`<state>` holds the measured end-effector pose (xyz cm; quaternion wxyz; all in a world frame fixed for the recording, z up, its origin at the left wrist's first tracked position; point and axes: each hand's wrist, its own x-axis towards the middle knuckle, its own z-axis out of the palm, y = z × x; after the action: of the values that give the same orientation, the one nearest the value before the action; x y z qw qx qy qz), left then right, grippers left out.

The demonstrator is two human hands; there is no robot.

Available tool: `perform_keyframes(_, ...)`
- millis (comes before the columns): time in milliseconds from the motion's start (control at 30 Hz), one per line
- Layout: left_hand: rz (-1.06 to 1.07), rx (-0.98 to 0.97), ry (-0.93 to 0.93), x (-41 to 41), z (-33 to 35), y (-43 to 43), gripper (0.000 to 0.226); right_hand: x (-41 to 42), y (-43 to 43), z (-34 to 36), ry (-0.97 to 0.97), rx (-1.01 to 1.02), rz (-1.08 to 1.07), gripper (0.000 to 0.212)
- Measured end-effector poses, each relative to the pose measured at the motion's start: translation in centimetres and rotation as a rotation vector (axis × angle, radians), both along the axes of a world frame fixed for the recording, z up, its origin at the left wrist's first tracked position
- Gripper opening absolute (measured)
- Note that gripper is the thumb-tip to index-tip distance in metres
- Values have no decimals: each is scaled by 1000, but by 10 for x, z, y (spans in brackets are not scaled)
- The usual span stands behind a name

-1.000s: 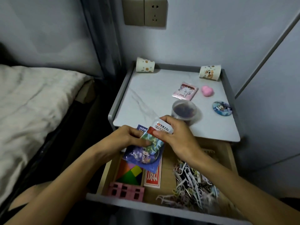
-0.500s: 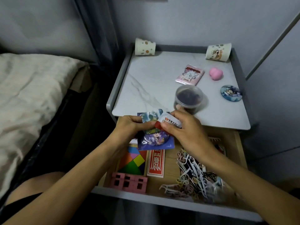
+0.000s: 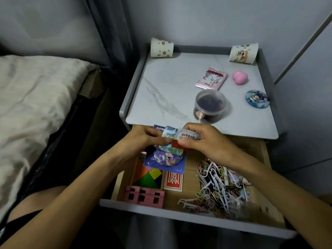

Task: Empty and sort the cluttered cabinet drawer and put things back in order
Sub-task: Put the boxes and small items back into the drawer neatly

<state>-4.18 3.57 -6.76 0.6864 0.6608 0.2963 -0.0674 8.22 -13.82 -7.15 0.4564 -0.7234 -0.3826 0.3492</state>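
- Beside the cabinet, at the far left, one bed (image 3: 36, 105) lay under a pale cover and took no part in the sorting.
- On the bench (image 3: 161, 97) six things were already set out, and I judged these to be the emptied share. From left to right they were:
  - a left cup (image 3: 161, 47) on its side at the back corner
  - one pink sachet (image 3: 211, 79)
  - one clear tub (image 3: 210, 105) with its lid on
  - one pink squishy (image 3: 240, 77)
  - a right cup (image 3: 243, 53), also on its side
  - one round badge (image 3: 257, 97)
- Left in the open drawer (image 3: 179, 211), at its left side, were:
  - one pink block (image 3: 144, 195) at the front
  - one tangram (image 3: 149, 177) behind it
  - one red card pack (image 3: 173, 182) just beside the tangram
  - one blue card (image 3: 159, 127) at the back, mostly hidden
- Over the back of the drawer, the left hand (image 3: 142, 141) pinched a blue packet (image 3: 165, 159) between thumb and fingers; a round picture badge showed inside it.
- Just beside it, the right hand (image 3: 206, 141) pinched one white-and-red sachet (image 3: 187, 137), which touched the top of the blue packet.
- At the drawer's right lay one heap of floss picks (image 3: 215, 186), tangled and too many to count.
- By my judgement the emptying was roughly half done. The heap, the left-side pieces and the two packets in the hands remained, and putting things back in order had not yet begun.
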Motion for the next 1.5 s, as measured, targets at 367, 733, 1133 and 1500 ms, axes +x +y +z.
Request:
perform_keyframes(367,7,164,143,-19,-3,17,11,-58,26,-33,833,83,-447,22)
perform_keyframes(733,144,855,245,-50,4,87,22,-39,100,-85,564,-161,-579,26)
perform_keyframes(1133,13,847,218,-46,5,92,17,-49,141,-112,367,-297,-617,9)
perform_keyframes(1500,-36,866,217,-46,3,91,27,-45,137,-103,571,-290,-669,13)
